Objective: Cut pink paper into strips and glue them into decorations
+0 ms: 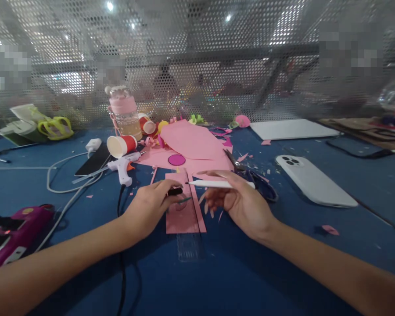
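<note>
My right hand [240, 204] grips a white marker [213, 184] between thumb and fingers, its bare dark tip pointing left. Pinched in my left hand [151, 204] is a black marker cap [175, 192], apart from the tip. Both hands are over a pink paper strip [181, 221] that lies lengthwise in front of me. A clear ruler [188, 250] sticks out from the strip's near end. Just beyond the strip, a magenta disc [177, 159] rests on larger pink sheets [197, 140]. Scissors [263, 186] with dark blue handles lie behind my right hand.
On the left are a white glue gun [121, 169], a red paper cup [129, 144], a pink-topped bottle [123, 112], cables and a purple device [26, 228]. A white phone [316, 182] lies right. Perforated metal mesh [197, 57] stands behind the blue table [233, 281].
</note>
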The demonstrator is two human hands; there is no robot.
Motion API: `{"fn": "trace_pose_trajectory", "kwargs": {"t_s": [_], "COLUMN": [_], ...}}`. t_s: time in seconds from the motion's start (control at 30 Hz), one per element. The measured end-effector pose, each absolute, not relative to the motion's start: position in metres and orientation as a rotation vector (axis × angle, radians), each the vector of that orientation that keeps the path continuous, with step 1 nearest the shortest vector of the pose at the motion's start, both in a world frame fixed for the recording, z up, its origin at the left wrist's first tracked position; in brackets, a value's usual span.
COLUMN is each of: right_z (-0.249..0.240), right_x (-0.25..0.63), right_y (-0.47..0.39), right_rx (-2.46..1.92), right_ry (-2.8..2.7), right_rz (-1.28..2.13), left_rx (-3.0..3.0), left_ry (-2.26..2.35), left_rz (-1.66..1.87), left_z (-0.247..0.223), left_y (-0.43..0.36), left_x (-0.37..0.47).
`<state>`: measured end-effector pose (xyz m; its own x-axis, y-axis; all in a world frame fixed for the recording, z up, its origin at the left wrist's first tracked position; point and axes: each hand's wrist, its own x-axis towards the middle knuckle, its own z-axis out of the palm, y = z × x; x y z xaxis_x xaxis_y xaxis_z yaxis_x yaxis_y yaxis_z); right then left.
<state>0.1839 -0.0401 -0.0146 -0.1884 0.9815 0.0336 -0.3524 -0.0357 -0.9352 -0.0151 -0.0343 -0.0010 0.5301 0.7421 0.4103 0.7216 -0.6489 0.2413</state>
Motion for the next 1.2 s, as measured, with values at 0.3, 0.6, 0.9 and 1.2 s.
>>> {"fn": "trace_pose_trajectory", "kwargs": {"t_s": [0.3, 0.6, 0.9, 1.2], "right_z": [-0.015, -0.015, -0.003, -0.014], "right_x": [0.182, 0.186, 0.186, 0.190], "right_y": [-0.046, -0.055, -0.084, -0.088], "right_rx": [-0.808, -1.022, -0.589, -0.535], "right_ry": [-1.117, -1.599, -2.030, -2.126], "right_rz": [1.524, 0.830, 0.304, 0.344], "left_rx": [2.734, 2.794, 2.888, 2.794], "left_ry": [1.102, 1.051, 0.562, 0.410], "left_rz": [0.939, 1.050, 0.917, 0.795], "left_z": [-0.010, -0.008, 0.003, 0.007], "left_y": [-0.034, -0.037, -0.057, -0.077], "left_x": [-0.015, -0.017, -0.013, -0.001]}}
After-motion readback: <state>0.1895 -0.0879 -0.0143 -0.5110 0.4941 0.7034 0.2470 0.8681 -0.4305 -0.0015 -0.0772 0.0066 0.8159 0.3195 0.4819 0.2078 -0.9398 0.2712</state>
